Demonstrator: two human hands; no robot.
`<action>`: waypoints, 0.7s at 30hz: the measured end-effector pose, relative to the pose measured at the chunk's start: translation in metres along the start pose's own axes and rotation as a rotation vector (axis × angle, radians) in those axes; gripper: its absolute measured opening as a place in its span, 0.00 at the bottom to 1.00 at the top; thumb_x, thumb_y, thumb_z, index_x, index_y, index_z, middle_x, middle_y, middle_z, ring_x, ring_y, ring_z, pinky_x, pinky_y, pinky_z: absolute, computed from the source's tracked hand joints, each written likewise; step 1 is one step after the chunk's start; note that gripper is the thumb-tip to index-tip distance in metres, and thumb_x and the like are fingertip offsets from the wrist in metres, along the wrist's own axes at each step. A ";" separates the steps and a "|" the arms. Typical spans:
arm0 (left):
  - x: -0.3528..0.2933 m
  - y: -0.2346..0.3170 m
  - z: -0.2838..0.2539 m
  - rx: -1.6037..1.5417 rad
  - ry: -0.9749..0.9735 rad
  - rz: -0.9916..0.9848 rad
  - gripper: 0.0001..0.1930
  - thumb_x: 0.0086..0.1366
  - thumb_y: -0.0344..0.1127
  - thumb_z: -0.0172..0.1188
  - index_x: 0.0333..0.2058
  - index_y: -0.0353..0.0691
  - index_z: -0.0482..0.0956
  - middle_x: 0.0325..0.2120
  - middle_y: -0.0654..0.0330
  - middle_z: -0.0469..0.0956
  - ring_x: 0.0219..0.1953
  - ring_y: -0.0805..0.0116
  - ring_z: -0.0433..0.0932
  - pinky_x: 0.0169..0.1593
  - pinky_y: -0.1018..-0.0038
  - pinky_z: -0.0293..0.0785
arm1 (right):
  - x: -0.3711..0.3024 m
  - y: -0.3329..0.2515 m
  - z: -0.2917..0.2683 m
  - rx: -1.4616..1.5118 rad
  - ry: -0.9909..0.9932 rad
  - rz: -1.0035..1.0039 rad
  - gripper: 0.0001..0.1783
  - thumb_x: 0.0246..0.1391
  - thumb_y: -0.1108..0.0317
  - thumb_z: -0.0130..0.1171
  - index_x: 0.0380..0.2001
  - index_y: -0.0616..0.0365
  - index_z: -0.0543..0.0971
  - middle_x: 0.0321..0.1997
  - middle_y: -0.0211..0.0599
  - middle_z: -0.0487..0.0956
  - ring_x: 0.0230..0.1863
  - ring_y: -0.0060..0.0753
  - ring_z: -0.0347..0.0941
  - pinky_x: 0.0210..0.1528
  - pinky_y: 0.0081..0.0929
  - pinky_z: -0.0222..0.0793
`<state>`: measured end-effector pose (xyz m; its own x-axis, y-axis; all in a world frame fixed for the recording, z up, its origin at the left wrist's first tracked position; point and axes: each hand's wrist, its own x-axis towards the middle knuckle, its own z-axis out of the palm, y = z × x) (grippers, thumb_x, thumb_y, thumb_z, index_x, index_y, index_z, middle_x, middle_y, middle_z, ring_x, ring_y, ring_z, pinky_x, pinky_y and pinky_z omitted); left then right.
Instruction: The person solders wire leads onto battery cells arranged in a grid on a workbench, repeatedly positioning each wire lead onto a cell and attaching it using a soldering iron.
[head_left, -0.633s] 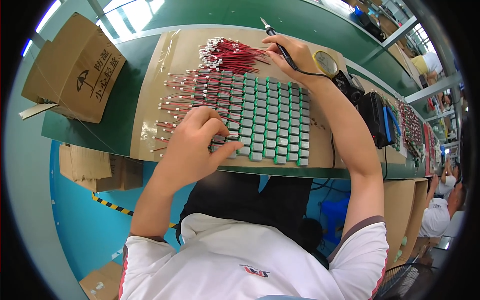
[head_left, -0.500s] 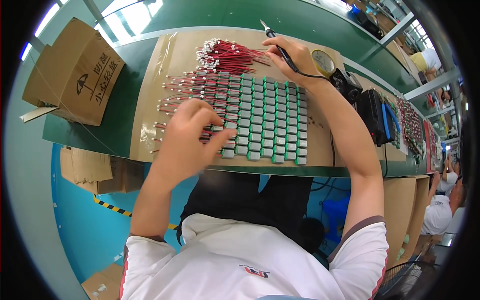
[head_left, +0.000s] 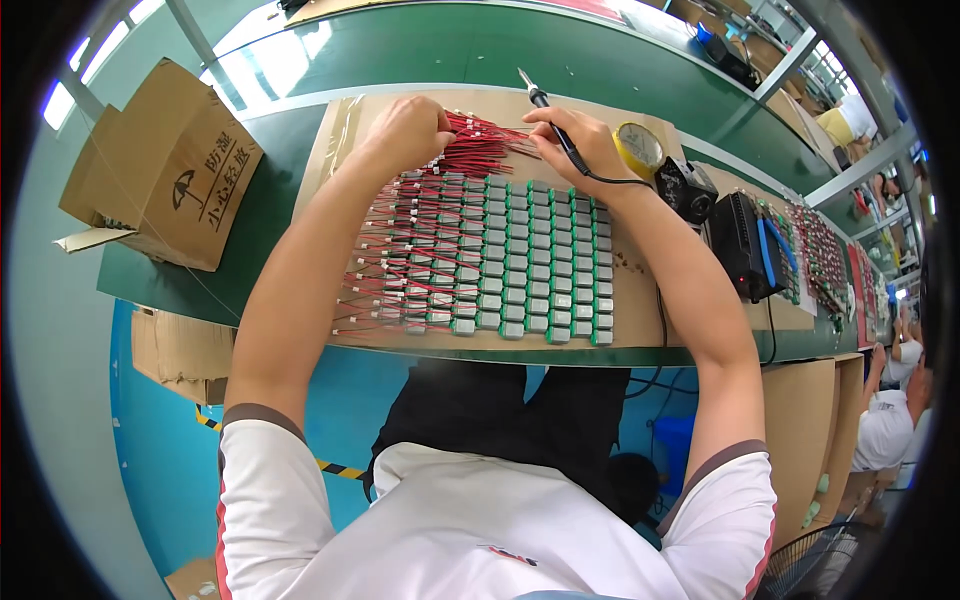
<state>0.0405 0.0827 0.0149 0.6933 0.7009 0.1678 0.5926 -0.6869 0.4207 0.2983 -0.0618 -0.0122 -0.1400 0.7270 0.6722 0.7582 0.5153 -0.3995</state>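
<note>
My right hand (head_left: 585,145) grips a soldering iron (head_left: 560,133) like a pen, its metal tip pointing up and away from me. At the far left of the work board, my left hand (head_left: 408,132) reaches into a pile of red and black wire leads (head_left: 478,145). Its fingers are pinched together over the pile's connector end, and what lies between them is hidden. In front of both hands, small grey blocks with green ends (head_left: 515,258) stand in tight rows. Red and black leads with white plugs (head_left: 400,262) lie across the left-hand rows.
The cardboard (head_left: 632,325) under the work covers part of a green bench. A roll of yellow tape (head_left: 640,148), a small black device (head_left: 685,190) and a black box with blue handles (head_left: 745,245) sit at the right. An open carton (head_left: 165,170) stands left. Other people work far right.
My left hand has moved from the leads on the left rows up to the loose wire pile. My right hand keeps holding the soldering iron in nearly the same place.
</note>
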 end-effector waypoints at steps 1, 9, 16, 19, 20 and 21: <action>0.003 -0.001 0.003 0.025 -0.033 0.034 0.09 0.66 0.35 0.68 0.39 0.39 0.93 0.36 0.47 0.90 0.43 0.47 0.89 0.54 0.56 0.83 | 0.000 0.001 -0.001 -0.009 0.002 -0.005 0.15 0.62 0.73 0.68 0.51 0.53 0.83 0.36 0.43 0.86 0.39 0.48 0.85 0.45 0.41 0.82; 0.006 -0.001 -0.004 -0.102 0.182 -0.005 0.11 0.67 0.38 0.71 0.39 0.36 0.91 0.34 0.51 0.90 0.37 0.58 0.88 0.47 0.63 0.83 | -0.004 0.010 0.000 -0.011 -0.006 -0.003 0.16 0.61 0.74 0.68 0.52 0.53 0.83 0.36 0.43 0.86 0.39 0.48 0.85 0.45 0.41 0.81; 0.005 -0.011 -0.028 -0.172 0.728 0.075 0.12 0.69 0.42 0.73 0.40 0.38 0.91 0.33 0.58 0.85 0.33 0.67 0.81 0.42 0.68 0.79 | -0.007 -0.006 -0.006 0.007 0.004 0.018 0.15 0.62 0.72 0.70 0.51 0.55 0.83 0.39 0.45 0.88 0.41 0.48 0.87 0.45 0.39 0.83; 0.002 -0.013 -0.034 -0.188 0.816 0.131 0.12 0.69 0.41 0.72 0.38 0.38 0.91 0.35 0.57 0.86 0.32 0.67 0.83 0.41 0.67 0.79 | -0.006 -0.016 -0.015 -0.009 0.064 -0.044 0.16 0.60 0.73 0.72 0.51 0.56 0.83 0.39 0.46 0.88 0.40 0.46 0.88 0.44 0.38 0.84; 0.001 -0.017 -0.034 -0.266 0.692 0.045 0.12 0.70 0.41 0.72 0.39 0.36 0.90 0.36 0.57 0.87 0.31 0.69 0.83 0.40 0.69 0.80 | -0.006 -0.019 -0.017 -0.015 0.073 -0.086 0.15 0.60 0.74 0.72 0.50 0.56 0.84 0.39 0.46 0.88 0.40 0.45 0.88 0.44 0.37 0.84; 0.000 -0.020 -0.034 -0.342 0.566 -0.040 0.13 0.72 0.41 0.71 0.40 0.35 0.90 0.36 0.58 0.89 0.31 0.71 0.84 0.40 0.71 0.80 | -0.006 -0.022 -0.019 -0.021 0.083 -0.128 0.15 0.60 0.74 0.72 0.50 0.56 0.84 0.39 0.45 0.88 0.40 0.45 0.88 0.44 0.37 0.84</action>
<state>0.0149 0.1031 0.0363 0.2955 0.7815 0.5495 0.3856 -0.6238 0.6799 0.2948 -0.0861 0.0042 -0.1837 0.6159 0.7661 0.7508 0.5910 -0.2950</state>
